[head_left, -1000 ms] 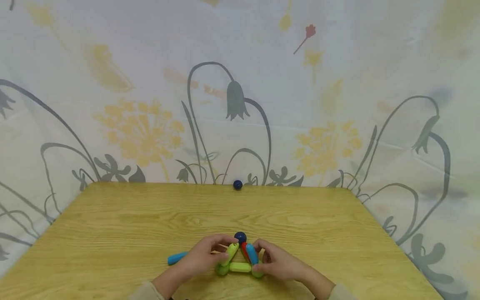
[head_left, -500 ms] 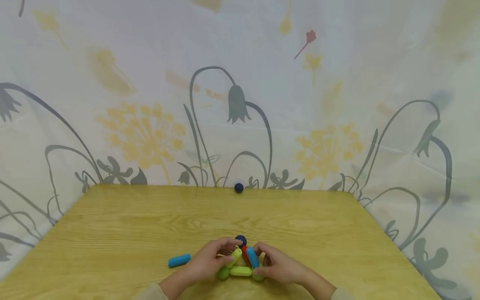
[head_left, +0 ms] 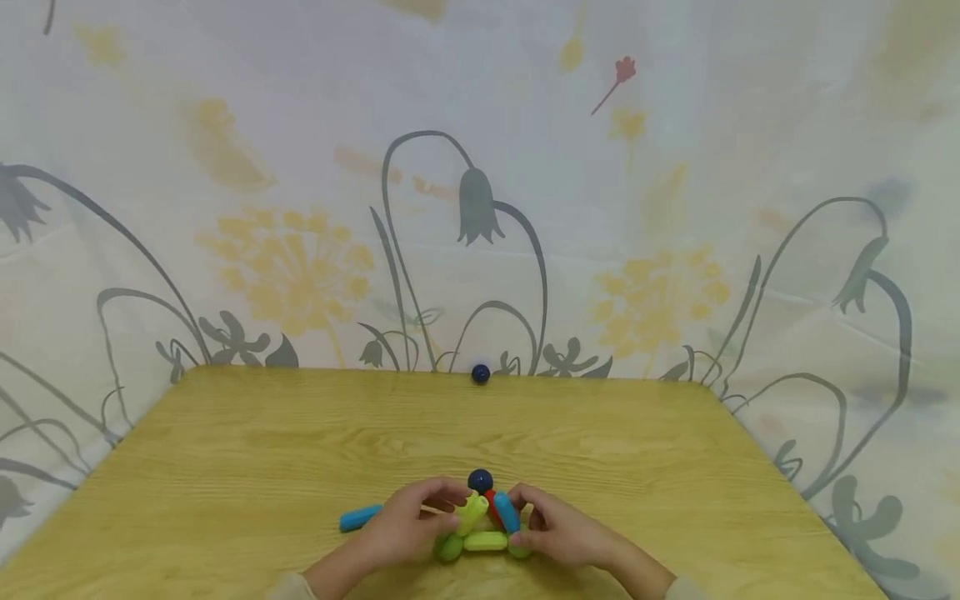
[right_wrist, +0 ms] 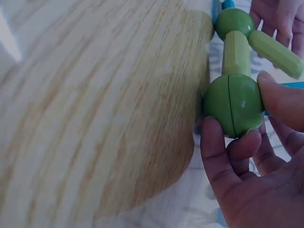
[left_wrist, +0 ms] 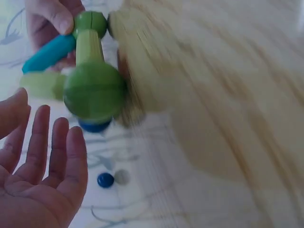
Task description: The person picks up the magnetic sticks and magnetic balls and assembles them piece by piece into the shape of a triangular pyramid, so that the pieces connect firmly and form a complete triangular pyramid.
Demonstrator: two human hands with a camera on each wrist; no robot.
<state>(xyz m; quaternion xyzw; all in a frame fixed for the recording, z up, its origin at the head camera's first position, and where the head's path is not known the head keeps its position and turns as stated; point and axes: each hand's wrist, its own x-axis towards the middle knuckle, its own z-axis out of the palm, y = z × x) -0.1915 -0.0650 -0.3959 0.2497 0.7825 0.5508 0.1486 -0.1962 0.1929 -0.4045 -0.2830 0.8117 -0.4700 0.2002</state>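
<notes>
Near the bench's (head_left: 225, 467) front edge, middle: small rod-and-ball frame (head_left: 483, 521). Right hand (head_left: 566, 533) pinching its right green ball (right_wrist: 233, 103); left hand (head_left: 405, 525) at its left side, fingers (left_wrist: 57, 147) spread. Loose blue rod (head_left: 360, 517) just left; dark ball (head_left: 481, 374) at far edge.

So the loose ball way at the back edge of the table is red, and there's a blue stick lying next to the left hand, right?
Not quite. The loose ball at the back edge of the table is dark blue, not red, as the head view shows. The rest holds: a blue stick does lie on the table next to the left hand.
</notes>
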